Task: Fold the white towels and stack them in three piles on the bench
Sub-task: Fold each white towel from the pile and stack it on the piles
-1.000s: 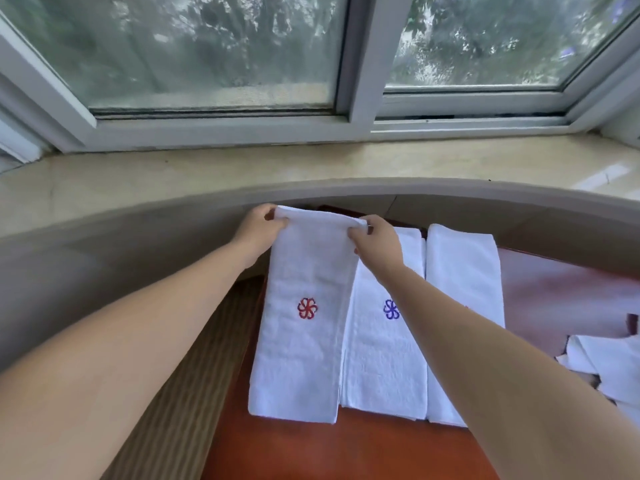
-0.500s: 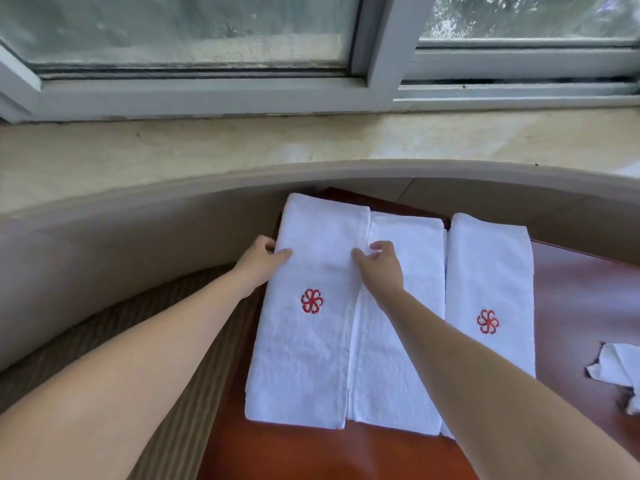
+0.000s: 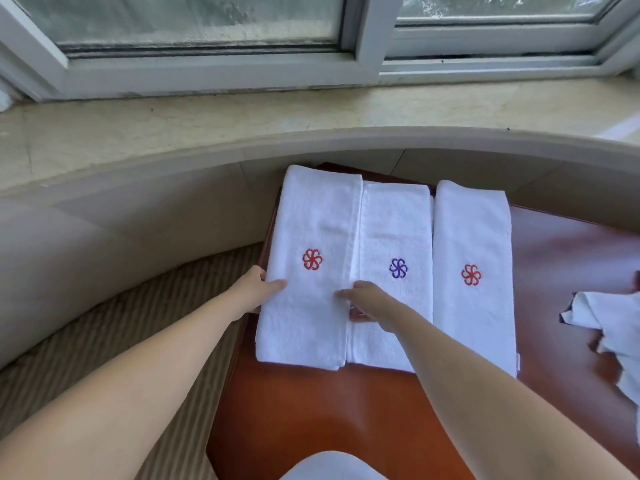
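Head view: three towel piles [image 3: 391,271] (side by side)

Both arms reach forward, left hand [image 3: 258,289] and right hand [image 3: 367,299] palm-down, fingers [image 3: 277,284] extended flat

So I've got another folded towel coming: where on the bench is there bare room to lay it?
Bare bench lies between the right pile and the unfolded towels, and in front of the piles. The three piles sit edge to edge, with both hands on the left pile.
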Demonstrator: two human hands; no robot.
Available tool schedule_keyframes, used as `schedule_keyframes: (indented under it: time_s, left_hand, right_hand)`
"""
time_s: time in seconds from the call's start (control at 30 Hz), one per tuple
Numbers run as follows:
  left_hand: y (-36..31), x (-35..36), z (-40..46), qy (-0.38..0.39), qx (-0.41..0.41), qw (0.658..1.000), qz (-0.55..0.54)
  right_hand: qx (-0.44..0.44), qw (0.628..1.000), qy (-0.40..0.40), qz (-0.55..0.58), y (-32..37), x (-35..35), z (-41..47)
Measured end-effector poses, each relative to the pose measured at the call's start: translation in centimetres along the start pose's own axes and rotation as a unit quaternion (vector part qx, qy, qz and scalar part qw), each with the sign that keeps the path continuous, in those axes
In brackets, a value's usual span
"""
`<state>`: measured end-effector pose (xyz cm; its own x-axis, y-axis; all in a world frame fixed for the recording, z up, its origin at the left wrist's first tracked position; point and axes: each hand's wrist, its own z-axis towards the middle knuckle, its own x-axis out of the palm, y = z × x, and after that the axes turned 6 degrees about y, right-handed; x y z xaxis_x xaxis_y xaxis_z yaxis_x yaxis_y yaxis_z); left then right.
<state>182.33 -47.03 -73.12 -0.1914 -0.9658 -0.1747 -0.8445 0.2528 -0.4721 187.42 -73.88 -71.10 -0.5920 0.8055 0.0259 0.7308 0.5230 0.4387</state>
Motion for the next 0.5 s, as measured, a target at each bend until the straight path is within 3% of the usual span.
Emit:
schedule_keyframes:
  time_s: [0.1, 0.2, 0.27, 0.33, 0.37, 0.43, 0.5]
  left_hand:
    - [2.5, 0.5, -2.1, 0.057, -0.045, 0.997, 0.014]
    - [4.3, 0.9, -3.9, 0.112, -0.077, 0.989, 0.058]
    - [5.2, 1.5, -4.7, 0.075, -0.062, 0.992, 0.08]
    - [6.3, 2.5, -5.3, -0.022, -0.019, 0.986, 0.166]
    - [6.9, 3.2, -5.8, -0.093, 0.016, 0.968, 0.234]
    - [7.7, 4.8, -6.8, -0.201, 0.14, 0.877, 0.413]
    - [8.0, 6.6, -7.9, -0.149, 0.25, 0.795, 0.533]
  right_hand:
    - [0.065, 0.993, 0.088, -0.04, -3.0, 1.7, -1.6]
    - [0.049, 0.996, 0.064, -0.026, -4.8, 3.1, -2.7]
    - [0.024, 0.999, 0.021, -0.011, -5.9, 4.0, -3.1]
    - [0.029, 0.993, -0.027, -0.113, -7.0, 5.1, -3.9]
    - [0.032, 0.979, -0.066, -0.191, -7.7, 5.6, -4.3]
    - [-0.011, 0.934, -0.179, -0.308, -8.9, 6.8, -5.2]
    - [-0.104, 0.886, -0.223, -0.393, -9.6, 8.0, -6.0]
